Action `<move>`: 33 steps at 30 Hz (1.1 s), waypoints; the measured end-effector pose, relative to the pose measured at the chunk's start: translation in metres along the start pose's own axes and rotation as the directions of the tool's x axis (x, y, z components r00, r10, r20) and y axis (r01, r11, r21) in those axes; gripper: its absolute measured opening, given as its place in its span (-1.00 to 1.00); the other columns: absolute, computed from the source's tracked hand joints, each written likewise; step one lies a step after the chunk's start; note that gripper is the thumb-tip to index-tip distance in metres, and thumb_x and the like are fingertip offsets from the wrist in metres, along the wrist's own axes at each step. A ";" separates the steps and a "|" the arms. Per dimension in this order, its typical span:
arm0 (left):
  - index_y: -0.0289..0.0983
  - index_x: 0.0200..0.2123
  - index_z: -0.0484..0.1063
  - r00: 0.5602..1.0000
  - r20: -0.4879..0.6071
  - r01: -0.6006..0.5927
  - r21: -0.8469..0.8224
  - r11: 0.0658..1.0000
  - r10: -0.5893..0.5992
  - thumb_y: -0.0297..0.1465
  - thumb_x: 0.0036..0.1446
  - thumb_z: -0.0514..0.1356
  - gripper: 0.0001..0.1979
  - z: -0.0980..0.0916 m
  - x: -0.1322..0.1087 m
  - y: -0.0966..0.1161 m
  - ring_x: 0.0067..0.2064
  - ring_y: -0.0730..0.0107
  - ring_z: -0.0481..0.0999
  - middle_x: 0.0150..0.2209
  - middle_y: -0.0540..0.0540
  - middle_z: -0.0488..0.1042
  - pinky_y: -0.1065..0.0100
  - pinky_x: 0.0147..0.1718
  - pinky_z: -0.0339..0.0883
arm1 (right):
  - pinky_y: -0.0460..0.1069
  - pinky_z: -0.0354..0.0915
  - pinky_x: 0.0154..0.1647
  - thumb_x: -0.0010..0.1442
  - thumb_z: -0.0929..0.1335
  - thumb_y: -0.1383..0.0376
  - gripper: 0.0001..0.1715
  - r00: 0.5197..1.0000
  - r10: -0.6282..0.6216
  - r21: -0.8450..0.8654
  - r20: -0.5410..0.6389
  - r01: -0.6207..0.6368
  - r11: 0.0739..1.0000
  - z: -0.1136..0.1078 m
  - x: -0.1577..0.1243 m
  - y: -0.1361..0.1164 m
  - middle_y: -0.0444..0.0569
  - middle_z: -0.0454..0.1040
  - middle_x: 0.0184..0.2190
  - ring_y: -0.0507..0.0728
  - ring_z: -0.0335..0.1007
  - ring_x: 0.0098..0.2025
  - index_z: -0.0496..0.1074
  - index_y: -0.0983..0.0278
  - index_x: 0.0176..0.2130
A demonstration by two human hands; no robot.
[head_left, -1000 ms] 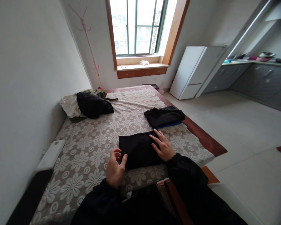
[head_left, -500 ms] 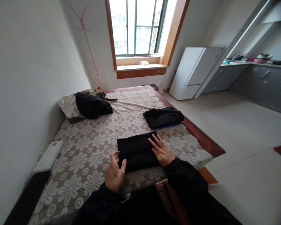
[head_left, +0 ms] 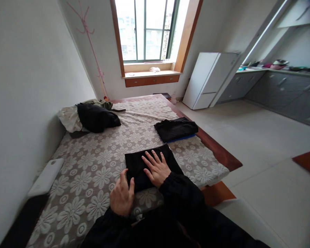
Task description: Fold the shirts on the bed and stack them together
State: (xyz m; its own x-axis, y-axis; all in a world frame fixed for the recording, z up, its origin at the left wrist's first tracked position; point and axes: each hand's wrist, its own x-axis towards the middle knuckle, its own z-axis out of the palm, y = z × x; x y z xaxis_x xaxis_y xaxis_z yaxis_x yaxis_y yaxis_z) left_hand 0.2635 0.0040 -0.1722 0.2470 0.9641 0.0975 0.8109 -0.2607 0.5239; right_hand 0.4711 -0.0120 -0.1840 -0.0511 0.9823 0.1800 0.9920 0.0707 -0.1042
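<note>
Resting my splayed right hand [head_left: 157, 169] on folded black cloth [head_left: 136, 162], lower centre, I hold my left hand [head_left: 122, 197] wide at its edge.

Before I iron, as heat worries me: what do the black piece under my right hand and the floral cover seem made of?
Black piece: probably cloth, matte; it lies folded flat, fibre unclear. Floral cover: likely textile, matte; pale flowers look raised from grey-brown ground.

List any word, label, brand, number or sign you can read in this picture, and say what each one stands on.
No text can be read.
Refrigerator: faint marks on its side, too small and blurred to read.
Folded black garment under the right hand: no lettering shows.
</note>
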 end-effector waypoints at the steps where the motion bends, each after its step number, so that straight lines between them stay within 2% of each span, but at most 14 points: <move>1: -0.24 0.24 0.29 1.000 -0.010 -0.009 0.008 1.000 0.009 -0.27 0.43 -0.01 -0.60 0.001 0.000 -0.001 -0.10 0.09 0.62 -0.04 -0.25 0.60 0.25 -0.22 0.37 | 0.43 -0.37 0.47 0.43 0.16 0.04 -0.27 1.000 0.011 -0.003 0.005 -0.011 1.000 0.003 -0.001 0.003 -0.15 -0.12 0.52 0.36 -0.27 0.54 0.00 0.06 0.49; 4: -0.19 0.22 0.34 0.999 -0.041 -0.032 0.037 0.999 0.033 -0.27 0.41 0.03 -0.62 0.003 0.000 -0.004 -0.20 0.11 0.62 -0.11 -0.20 0.61 0.25 -0.29 0.35 | 0.40 -0.34 0.48 0.44 0.14 0.06 -0.27 0.995 0.099 -0.021 -0.009 -0.099 0.995 0.008 -0.013 0.029 -0.15 -0.12 0.52 0.32 -0.25 0.54 -0.03 0.06 0.50; 7: -0.16 0.22 0.37 0.991 -0.084 -0.099 0.063 0.993 0.105 -0.26 0.39 0.05 -0.61 0.000 0.000 -0.009 -0.23 0.08 0.59 -0.18 -0.19 0.61 0.18 -0.22 0.36 | 0.43 -0.26 0.47 0.45 0.11 0.08 -0.28 0.968 0.250 -0.035 -0.025 -0.251 0.967 0.011 -0.032 0.064 -0.11 -0.06 0.51 0.32 -0.17 0.52 -0.06 0.06 0.50; 10: -0.17 0.25 0.36 0.975 -0.134 -0.166 0.079 0.983 0.176 -0.22 0.38 0.06 -0.56 -0.002 -0.001 -0.013 -0.10 -0.03 0.57 -0.10 -0.23 0.60 0.09 -0.09 0.35 | 0.39 -0.20 0.47 0.44 0.11 0.04 -0.24 0.937 0.347 -0.005 -0.035 -0.348 0.938 0.016 -0.050 0.093 -0.01 0.03 0.49 0.31 -0.09 0.51 -0.06 0.11 0.51; 13: -0.20 0.28 0.33 0.973 -0.163 -0.159 0.054 0.986 0.166 -0.21 0.36 0.07 -0.52 -0.002 -0.003 -0.013 0.03 -0.13 0.51 0.03 -0.27 0.56 0.01 -0.01 0.33 | 0.36 -0.15 0.47 0.40 0.14 -0.02 -0.17 0.904 0.423 0.089 -0.061 -0.417 0.905 0.019 -0.063 0.105 0.16 0.15 0.44 0.34 -0.01 0.48 0.02 0.28 0.49; 18: -0.16 0.24 0.27 1.000 -0.009 -0.017 -0.307 0.952 0.015 -0.22 0.27 0.13 -0.51 -0.005 -0.001 -0.006 0.09 -0.03 0.52 0.06 -0.24 0.52 -0.01 0.11 0.36 | 0.38 -0.05 0.44 0.36 0.21 -0.07 -0.21 0.891 0.443 0.410 -0.094 -0.371 0.833 -0.004 -0.074 0.079 0.15 0.30 0.36 0.36 0.15 0.41 0.16 0.22 0.42; 21: -0.17 0.16 0.26 0.990 0.119 0.125 -0.558 0.820 -0.071 -0.20 0.20 0.20 -0.52 -0.006 0.007 -0.002 0.06 0.01 0.55 0.08 -0.24 0.48 -0.03 0.08 0.41 | 0.39 -0.07 0.44 0.28 0.35 -0.03 -0.32 0.815 0.513 0.609 -0.269 -0.269 0.746 -0.026 -0.087 0.036 0.10 0.28 0.36 0.40 0.07 0.43 0.33 0.14 0.30; 23: -0.17 0.14 0.25 0.978 0.187 0.199 -0.708 0.678 -0.093 -0.18 0.14 0.26 -0.47 -0.006 0.015 0.001 0.04 0.03 0.57 0.12 -0.27 0.44 0.00 0.05 0.44 | 0.31 0.17 0.32 0.27 0.40 0.02 -0.55 0.789 0.571 0.812 -0.227 -0.171 0.559 -0.031 -0.100 0.000 0.10 0.44 0.20 0.39 0.29 0.28 0.50 0.14 0.08; 24: -0.18 0.14 0.24 0.973 0.211 0.226 -0.766 0.602 -0.096 -0.18 0.11 0.29 -0.44 -0.006 0.018 0.002 0.06 0.03 0.57 0.15 -0.29 0.42 0.02 0.06 0.44 | 0.25 0.32 0.17 0.27 0.41 0.03 -0.65 0.808 0.578 0.914 -0.112 -0.144 0.379 -0.030 -0.107 -0.019 0.10 0.54 0.04 0.35 0.43 0.12 0.54 0.15 -0.04; 25: -0.18 0.15 0.24 0.967 0.237 0.248 -0.810 0.532 -0.091 -0.18 0.09 0.32 -0.41 -0.006 0.021 0.004 0.10 0.03 0.55 0.18 -0.30 0.41 0.04 0.08 0.44 | 0.20 0.40 -0.01 0.27 0.42 0.02 -0.68 0.838 0.544 0.977 0.055 -0.158 0.144 -0.026 -0.113 -0.037 0.08 0.58 -0.11 0.31 0.51 -0.05 0.55 0.17 -0.13; 27: -0.17 0.20 0.23 0.952 0.304 0.293 -0.853 0.431 -0.047 -0.20 0.09 0.32 -0.36 -0.009 0.024 0.008 0.18 0.02 0.50 0.20 -0.28 0.42 0.06 0.13 0.41 | 0.13 0.43 -0.22 0.18 0.50 -0.01 -0.61 0.842 0.416 0.922 0.343 -0.216 -0.322 -0.015 -0.122 -0.067 0.07 0.60 -0.19 0.26 0.55 -0.19 0.55 0.21 -0.14; 29: -0.14 0.29 0.20 0.935 0.353 0.313 -0.855 0.413 0.022 -0.24 0.13 0.29 -0.33 -0.016 0.020 0.014 0.23 0.03 0.47 0.22 -0.23 0.44 0.05 0.19 0.37 | 0.16 0.44 -0.10 0.08 0.57 0.02 -0.47 0.821 0.318 0.748 0.475 -0.186 -0.637 -0.006 -0.123 -0.084 0.09 0.60 -0.04 0.29 0.57 -0.07 0.55 0.20 -0.03; 31: -0.10 0.34 0.20 0.933 0.350 0.272 -0.834 0.479 0.080 -0.28 0.19 0.24 -0.34 -0.026 0.008 0.024 0.29 0.04 0.41 0.28 -0.18 0.40 0.03 0.26 0.29 | 0.20 0.35 0.17 0.08 0.57 0.04 -0.45 0.823 0.298 0.598 0.484 -0.063 -0.799 -0.005 -0.119 -0.085 0.06 0.57 0.09 0.29 0.50 0.13 0.56 0.17 0.02; 33: -0.07 0.35 0.24 0.950 0.283 0.149 -0.783 0.604 0.132 -0.34 0.23 0.20 -0.39 -0.037 -0.010 0.036 0.37 0.06 0.29 0.35 -0.11 0.32 0.01 0.36 0.14 | 0.19 0.22 0.34 0.17 0.51 0.04 -0.56 0.836 0.313 0.495 0.451 0.058 -0.867 -0.011 -0.113 -0.072 -0.02 0.57 0.11 0.23 0.41 0.24 0.58 0.13 0.01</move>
State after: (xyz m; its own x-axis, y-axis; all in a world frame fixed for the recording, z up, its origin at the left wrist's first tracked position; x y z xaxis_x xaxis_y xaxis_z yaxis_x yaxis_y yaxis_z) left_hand 0.2709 -0.0133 -0.1230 0.4921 0.8670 -0.0777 0.1117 0.0256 0.9934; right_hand 0.4063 -0.1296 -0.1860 0.2163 0.9211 -0.3237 -0.9199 0.0811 -0.3838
